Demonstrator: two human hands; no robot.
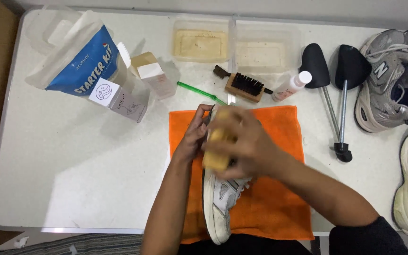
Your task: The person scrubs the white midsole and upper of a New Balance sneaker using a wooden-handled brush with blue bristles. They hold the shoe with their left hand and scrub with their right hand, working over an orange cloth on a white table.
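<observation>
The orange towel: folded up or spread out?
Spread out: the orange towel lies flat on the table, under the sneaker.

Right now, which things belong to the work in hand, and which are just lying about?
In hand:
left hand steadying the white sneaker
right hand pressing a tan brush
orange towel underneath

Lying about:
dark-bristled brush
green toothbrush
black shoe trees
grey sneakers

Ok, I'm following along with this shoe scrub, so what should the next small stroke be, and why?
Probably draw the right hand and its wooden brush back toward the heel: the brush sits over the toe end of the sneaker, the left hand steadies that end, and the rear still looks grubby.
</observation>
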